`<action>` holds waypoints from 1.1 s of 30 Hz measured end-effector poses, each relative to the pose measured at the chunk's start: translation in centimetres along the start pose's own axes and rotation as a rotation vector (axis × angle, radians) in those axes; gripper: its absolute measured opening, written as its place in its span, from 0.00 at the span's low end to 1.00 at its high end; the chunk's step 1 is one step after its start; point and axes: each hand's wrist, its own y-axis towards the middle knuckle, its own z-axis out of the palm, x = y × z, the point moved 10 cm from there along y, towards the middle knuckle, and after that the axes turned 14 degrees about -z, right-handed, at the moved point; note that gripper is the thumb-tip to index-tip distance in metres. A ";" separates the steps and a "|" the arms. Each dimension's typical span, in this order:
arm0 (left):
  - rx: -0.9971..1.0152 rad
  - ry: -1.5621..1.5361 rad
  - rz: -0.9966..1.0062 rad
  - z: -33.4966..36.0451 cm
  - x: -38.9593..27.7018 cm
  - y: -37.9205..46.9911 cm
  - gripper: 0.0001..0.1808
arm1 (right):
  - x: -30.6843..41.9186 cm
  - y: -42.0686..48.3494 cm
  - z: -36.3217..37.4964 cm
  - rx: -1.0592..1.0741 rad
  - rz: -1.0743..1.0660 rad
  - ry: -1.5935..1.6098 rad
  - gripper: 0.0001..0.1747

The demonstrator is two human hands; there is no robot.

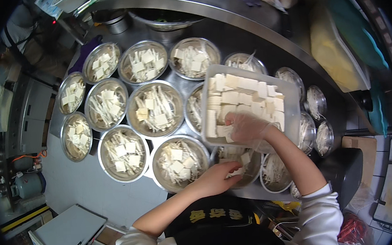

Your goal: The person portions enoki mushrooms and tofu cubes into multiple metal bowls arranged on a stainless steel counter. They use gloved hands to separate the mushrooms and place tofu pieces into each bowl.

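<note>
My right hand [247, 126], in a clear plastic glove, reaches into a translucent plastic tub [292, 113] of white tofu slices [230, 98]. Its fingertips are at the slices near the tub's front left corner; whether they grip any is hidden. The tub sits above several steel bowls, covering parts of them. My bare left hand [215, 179] is over the left side of a steel bowl [252, 172], thumb and fingers apart. That bowl, partly under the tub, holds enoki mushrooms and tofu slices. Left of it stands another bowl [159, 181] with tofu slices [177, 166] on enoki mushrooms [165, 153].
More steel bowls [152, 82] of enoki and tofu fill the steel table [177, 76]. Bowls at right [318, 102] show enoki only. A raised steel shelf [220, 10] runs along the back. A large colander [167, 24] stands behind; a person [20, 29] is at far left.
</note>
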 end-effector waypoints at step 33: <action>0.054 -1.248 -0.457 17.3 2.7 8.8 0.16 | -18.7 -26.6 9.4 -0.948 -0.374 1.592 0.22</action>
